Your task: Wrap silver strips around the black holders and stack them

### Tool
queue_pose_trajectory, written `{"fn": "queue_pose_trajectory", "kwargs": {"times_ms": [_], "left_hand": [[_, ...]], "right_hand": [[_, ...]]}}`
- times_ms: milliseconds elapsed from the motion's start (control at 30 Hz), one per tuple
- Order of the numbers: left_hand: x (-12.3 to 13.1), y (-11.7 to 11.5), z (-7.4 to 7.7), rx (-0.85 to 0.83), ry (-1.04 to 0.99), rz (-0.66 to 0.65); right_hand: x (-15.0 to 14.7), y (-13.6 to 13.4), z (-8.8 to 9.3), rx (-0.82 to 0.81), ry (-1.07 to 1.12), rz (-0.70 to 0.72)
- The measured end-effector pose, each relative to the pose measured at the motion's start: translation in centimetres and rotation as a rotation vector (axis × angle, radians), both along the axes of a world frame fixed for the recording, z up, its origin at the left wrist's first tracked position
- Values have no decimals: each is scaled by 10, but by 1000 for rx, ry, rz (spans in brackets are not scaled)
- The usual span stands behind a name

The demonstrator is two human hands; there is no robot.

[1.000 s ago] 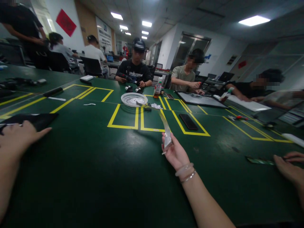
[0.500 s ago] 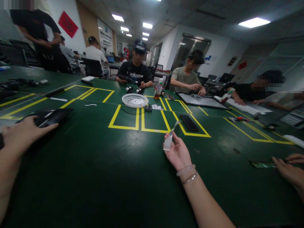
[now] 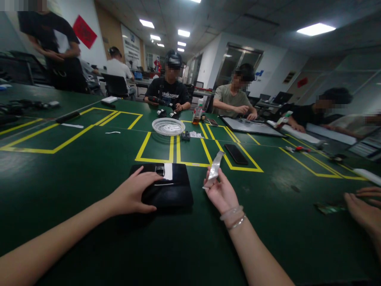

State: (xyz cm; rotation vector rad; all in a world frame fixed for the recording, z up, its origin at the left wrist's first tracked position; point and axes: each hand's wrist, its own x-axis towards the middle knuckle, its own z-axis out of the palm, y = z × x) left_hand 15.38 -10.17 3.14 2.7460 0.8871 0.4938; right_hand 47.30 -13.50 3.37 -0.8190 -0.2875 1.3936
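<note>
- Table point(image 3: 178, 246): green surface, marked with outlines in yellow tape point(image 3: 172, 149).
- Black panel point(image 3: 175, 192): lies on the table in front of the person, on the near side of the tape; a white patch point(image 3: 168, 171) shows on its upper face.
- Left hand point(image 3: 135, 192): palm down, spread wide across the left part of the black panel and having hold of it, thumb toward the near edge.
- Right hand point(image 3: 222, 194): palm up, partly curled, the strip held between thumb and fingers.
- Basket point(image 3: 156, 128): white, round, slotted, well beyond both hands.
- Phone point(image 3: 236, 153): dark, within a taped outline.
- Strip point(image 3: 214, 169): silvery, bent, rising from the right hand, apart from the black panel.
</note>
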Motion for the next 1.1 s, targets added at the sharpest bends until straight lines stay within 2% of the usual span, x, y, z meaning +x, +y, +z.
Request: {"fn": "queue_pose_trajectory", "kwargs": {"times_ms": [167,267,367,467,600,700,767,900,1100], "left_hand": [[7,-6,-9,-39,15,-57],[5,-4,-13,-23,21,-53],[2,-4,-10,65,33,-52],[-6,-7,-4,243,-57,-46],[-19,-15,-1,485,-187,-37],[-23,-17,-1,521,-166,-9],[-20,-15,-2,489,-131,-53],[-12,-8,-4,385,-41,-177],[-5,-6,-8,232,48,-202]], "right_hand": [[-3,-3,6,-32,80,-56],[-10,-6,9,30,-12,-54],[-17,-10,10,154,-264,-23],[-20,-15,11,265,-613,46],[-23,-21,14,480,-1264,299],[-26,-25,13,583,-1723,420],[-29,-28,11,615,-1927,467],[-30,-30,7,633,-2099,516],[-32,-32,9,606,-2158,486]]}}
